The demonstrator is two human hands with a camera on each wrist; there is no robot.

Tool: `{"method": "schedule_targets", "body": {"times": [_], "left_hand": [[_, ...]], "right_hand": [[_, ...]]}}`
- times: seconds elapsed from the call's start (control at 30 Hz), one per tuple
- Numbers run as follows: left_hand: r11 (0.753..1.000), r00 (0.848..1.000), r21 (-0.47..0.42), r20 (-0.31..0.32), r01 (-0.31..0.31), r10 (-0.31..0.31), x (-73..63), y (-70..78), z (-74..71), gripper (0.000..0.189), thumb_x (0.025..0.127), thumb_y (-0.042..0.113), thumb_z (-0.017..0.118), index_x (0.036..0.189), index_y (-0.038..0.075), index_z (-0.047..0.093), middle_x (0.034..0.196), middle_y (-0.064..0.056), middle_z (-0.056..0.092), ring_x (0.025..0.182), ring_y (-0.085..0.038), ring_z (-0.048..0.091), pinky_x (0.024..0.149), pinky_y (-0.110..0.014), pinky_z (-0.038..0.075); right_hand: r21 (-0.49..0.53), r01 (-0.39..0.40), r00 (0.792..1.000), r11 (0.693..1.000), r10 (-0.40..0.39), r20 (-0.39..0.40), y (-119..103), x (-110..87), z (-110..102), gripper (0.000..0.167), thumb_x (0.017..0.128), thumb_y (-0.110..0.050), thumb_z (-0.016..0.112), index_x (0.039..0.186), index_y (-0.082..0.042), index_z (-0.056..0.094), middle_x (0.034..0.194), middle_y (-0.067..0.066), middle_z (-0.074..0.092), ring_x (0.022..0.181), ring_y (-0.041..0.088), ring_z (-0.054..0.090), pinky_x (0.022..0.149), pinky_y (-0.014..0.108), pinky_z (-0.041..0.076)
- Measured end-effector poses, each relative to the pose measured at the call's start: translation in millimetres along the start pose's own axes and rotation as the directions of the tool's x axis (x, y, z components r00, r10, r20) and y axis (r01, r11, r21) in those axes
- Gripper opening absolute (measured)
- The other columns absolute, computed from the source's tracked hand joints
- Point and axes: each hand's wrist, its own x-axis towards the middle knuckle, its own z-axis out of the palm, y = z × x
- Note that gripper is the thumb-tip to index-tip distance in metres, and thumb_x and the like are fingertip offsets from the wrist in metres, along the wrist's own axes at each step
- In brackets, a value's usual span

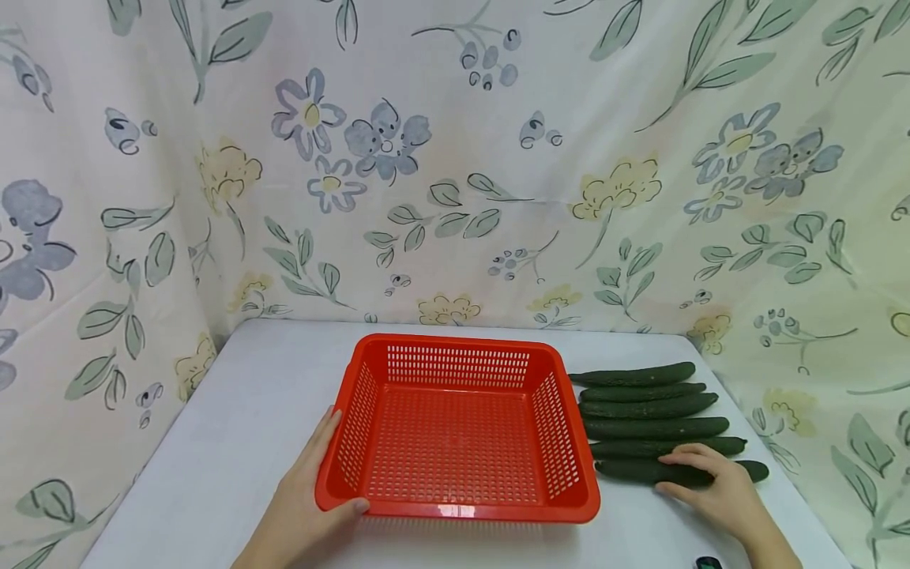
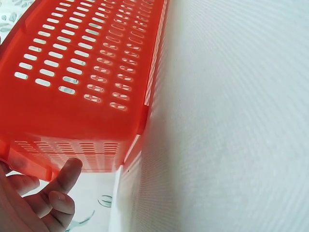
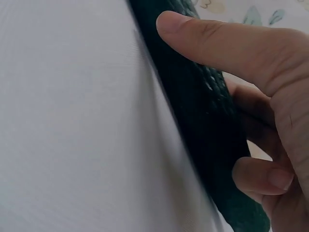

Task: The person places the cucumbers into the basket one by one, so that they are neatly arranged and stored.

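A red plastic basket (image 1: 455, 510) with slotted walls sits at the middle of the white table, with nothing inside. My left hand (image 1: 302, 494) grips its near left corner, thumb on the front rim and fingers along the left side. In the left wrist view, the fingers (image 2: 67, 175) curl by the rim of the basket (image 2: 67, 113). My right hand (image 1: 718, 486) holds the nearest dark green cucumber (image 1: 633, 472) of a row. The right wrist view shows thumb and fingers (image 3: 205, 41) around that cucumber (image 3: 198, 116), which lies on the table.
Several more cucumbers (image 1: 654, 429) lie side by side, right of the basket. A small dark object (image 1: 708, 563) shows at the bottom edge, partly cut off. Floral curtain cloth (image 1: 455, 158) hangs behind and beside the white table (image 1: 235, 419).
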Motion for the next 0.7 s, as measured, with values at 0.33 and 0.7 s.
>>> {"method": "schedule_targets", "body": {"times": [0.33,0.7], "left_hand": [[1.000,1.000,0.006,-0.012,-0.019,0.020,0.2,-0.9,-1.2,0.119,0.081,0.049,0.089,0.171,0.034,0.014,0.178,-0.006,0.017,0.153,-0.042,0.035,0.092,-0.054,0.063],[0.999,0.999,-0.007,-0.012,-0.031,0.031,0.2,-2.7,0.8,0.120,0.080,0.047,0.090,0.172,0.033,0.013,0.178,-0.006,0.016,0.154,-0.043,0.035,0.094,-0.056,0.062]], "right_hand": [[0.078,-0.104,0.991,0.992,0.096,0.096,12.6,-5.2,-7.0,0.036,0.074,-0.032,0.099,0.106,-0.029,0.083,0.110,-0.010,0.075,0.102,-0.017,0.055,0.086,0.000,0.033],[0.071,-0.138,0.989,0.988,0.133,0.067,13.2,-8.0,-8.4,0.035,0.073,-0.033,0.099,0.104,-0.029,0.083,0.106,-0.011,0.077,0.100,-0.019,0.055,0.084,0.001,0.035]]}}
